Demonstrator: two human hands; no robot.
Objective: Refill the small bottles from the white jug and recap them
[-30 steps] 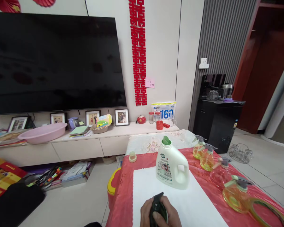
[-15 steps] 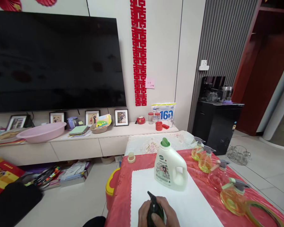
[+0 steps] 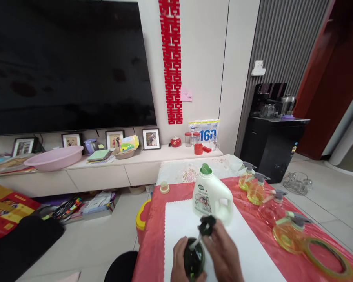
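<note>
My left hand (image 3: 179,260) is wrapped round a dark green bottle (image 3: 194,262) near the front of the white mat (image 3: 179,219). In my right hand (image 3: 223,250) is a black pump head (image 3: 206,226), held above and to the right of the bottle. Its pale dip tube slants down into the bottle's mouth; the lower end is hidden inside. Just beyond my hands stands an upright white detergent jug (image 3: 213,197) with a green opening. A pale cap (image 3: 164,187) lies on the red tablecloth (image 3: 153,223), left of the jug.
Several pump bottles of yellow and pink liquid, the nearest a yellow one (image 3: 291,235), line the table's right side. A roll of tape (image 3: 328,258) lies at the right front. Left of the table are a yellow-topped stool (image 3: 141,219) and a long TV cabinet (image 3: 97,176).
The pump head, seated on the bottle before, has been raised off it by my right hand. My left hand stays on the bottle. The whole view has tilted slightly down.
</note>
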